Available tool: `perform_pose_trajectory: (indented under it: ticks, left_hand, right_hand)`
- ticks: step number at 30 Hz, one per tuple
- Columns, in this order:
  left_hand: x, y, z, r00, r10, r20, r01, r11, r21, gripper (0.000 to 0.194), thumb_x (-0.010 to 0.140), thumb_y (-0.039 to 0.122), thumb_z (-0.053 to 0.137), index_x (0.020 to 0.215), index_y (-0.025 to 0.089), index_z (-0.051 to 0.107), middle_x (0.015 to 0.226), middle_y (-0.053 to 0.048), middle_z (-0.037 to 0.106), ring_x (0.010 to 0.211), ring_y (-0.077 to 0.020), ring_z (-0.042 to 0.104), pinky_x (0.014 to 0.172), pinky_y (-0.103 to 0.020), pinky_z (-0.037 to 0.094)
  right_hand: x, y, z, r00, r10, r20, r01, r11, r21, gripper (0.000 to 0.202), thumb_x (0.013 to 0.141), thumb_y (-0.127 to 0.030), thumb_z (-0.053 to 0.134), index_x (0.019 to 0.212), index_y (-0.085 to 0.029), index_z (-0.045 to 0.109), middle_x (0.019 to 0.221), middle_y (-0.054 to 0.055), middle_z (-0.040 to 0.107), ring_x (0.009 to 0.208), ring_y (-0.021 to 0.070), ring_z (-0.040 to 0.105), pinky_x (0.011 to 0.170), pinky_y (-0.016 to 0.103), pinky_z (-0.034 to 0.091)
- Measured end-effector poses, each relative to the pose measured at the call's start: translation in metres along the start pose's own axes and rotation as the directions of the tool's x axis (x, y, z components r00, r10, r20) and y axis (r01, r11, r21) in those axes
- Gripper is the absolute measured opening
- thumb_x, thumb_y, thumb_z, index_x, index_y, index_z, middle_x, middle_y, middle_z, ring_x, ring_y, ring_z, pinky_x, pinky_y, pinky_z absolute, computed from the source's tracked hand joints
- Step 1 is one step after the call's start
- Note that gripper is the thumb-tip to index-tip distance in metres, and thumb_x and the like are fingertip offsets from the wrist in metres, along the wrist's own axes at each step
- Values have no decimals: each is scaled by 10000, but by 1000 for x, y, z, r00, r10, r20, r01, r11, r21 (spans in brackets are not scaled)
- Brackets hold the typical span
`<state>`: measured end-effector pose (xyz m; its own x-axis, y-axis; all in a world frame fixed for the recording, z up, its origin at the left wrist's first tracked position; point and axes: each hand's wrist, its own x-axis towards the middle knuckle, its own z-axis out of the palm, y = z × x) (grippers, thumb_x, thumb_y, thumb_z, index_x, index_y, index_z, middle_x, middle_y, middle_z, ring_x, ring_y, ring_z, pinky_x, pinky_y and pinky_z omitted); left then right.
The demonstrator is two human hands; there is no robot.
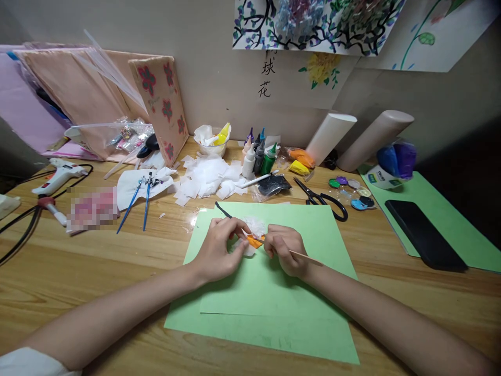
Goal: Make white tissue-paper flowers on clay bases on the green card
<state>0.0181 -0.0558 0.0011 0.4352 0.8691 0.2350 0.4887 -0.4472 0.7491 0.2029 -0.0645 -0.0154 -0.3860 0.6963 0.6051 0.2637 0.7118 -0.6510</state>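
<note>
Green paper sheets (274, 292) lie on the desk under both hands. With closed fingers, my right hand (287, 249) grips a thin wooden stick (307, 257), one end pointing back along the wrist. Its other end reaches toward a small orange piece (255, 241), which looks like paper or clay. My left hand (221, 248) has thumb and index finger pinched at the orange piece's left edge. Just behind it sits a crumpled white tissue-paper bunch (254, 225), partly hidden by the fingers. A dark strip (222, 209) runs from it toward the sheet's far left corner.
White tissue squares (209, 175) are heaped behind the sheets, beside paint bottles (258, 159). Black-handled scissors (321, 199) rest at the sheet's far right corner. Farther right lies a black phone-like slab (425, 232). A glue gun (58, 175) and two blue brushes (146, 203) are left.
</note>
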Motion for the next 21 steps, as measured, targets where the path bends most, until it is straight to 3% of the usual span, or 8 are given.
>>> perform_pose_trajectory:
  ticks: [4, 12, 14, 18, 21]
  left_hand:
    - [3, -1, 4, 997, -75, -2, 75, 996, -49, 104, 784, 223, 594, 883, 201, 575, 801, -9, 653, 737, -156, 551, 767, -327, 404]
    - [5, -3, 8, 997, -59, -42, 57, 997, -45, 83, 784, 251, 643, 829, 205, 591, 799, 15, 672, 714, -137, 572, 761, -315, 381]
    - [5, -2, 8, 998, -24, -49, 24, 1000, -12, 57, 784, 229, 636, 808, 205, 590, 787, 24, 673, 683, -127, 560, 771, -325, 362]
    - [3, 0, 6, 997, 56, -60, -52, 997, 63, 45, 767, 164, 603, 769, 201, 578, 737, 26, 655, 666, -132, 527, 752, -331, 337]
    - [3, 0, 4, 995, 57, -77, -53, 997, 58, 79, 755, 138, 589, 715, 192, 547, 706, 27, 622, 683, -134, 515, 733, -316, 333]
  right_hand:
    - [3, 1, 1, 999, 26, 46, -23, 996, -81, 457, 965, -230, 211, 568, -199, 435, 501, 6, 479, 496, 120, 391, 524, 282, 343]
    - [2, 1, 1, 990, 119, -72, -125, 988, -95, 434, 965, -192, 240, 576, -195, 432, 506, -13, 450, 494, 107, 390, 537, 265, 349]
    - [1, 1, 1, 993, 94, -71, -100, 992, -75, 430, 965, -187, 234, 578, -196, 421, 509, -13, 450, 495, 107, 384, 539, 263, 347]
    - [1, 4, 2, 999, -24, 40, 27, 997, -66, 418, 966, -202, 217, 599, -197, 417, 520, 0, 474, 513, 119, 385, 540, 271, 342]
    - [1, 4, 2, 998, -17, 64, 22, 997, -79, 415, 968, -210, 228, 603, -196, 424, 521, -1, 466, 515, 120, 382, 539, 269, 334]
